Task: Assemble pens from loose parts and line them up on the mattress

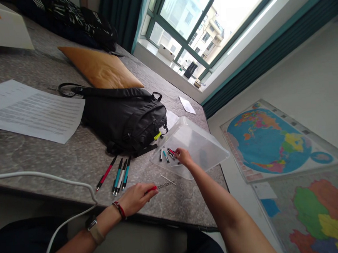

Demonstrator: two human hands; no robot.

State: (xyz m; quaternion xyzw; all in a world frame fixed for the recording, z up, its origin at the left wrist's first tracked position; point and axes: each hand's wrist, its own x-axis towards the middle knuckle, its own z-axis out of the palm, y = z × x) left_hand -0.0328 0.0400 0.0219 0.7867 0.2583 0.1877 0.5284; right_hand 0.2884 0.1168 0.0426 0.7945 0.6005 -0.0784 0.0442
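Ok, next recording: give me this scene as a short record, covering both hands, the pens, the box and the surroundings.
Left hand: holds a small red piece
Right hand: at the small parts in the box; grip unclear
Clear plastic box: on the gray patterned surface, small parts inside
Pens beside the hands: red pen, two teal, one whitish
Near left hand: thin white rod
Behind: black backpack, tan envelope
Left side: printed sheet
Wall: two maps

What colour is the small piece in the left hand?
The small piece in the left hand is red, seen best in the head view.
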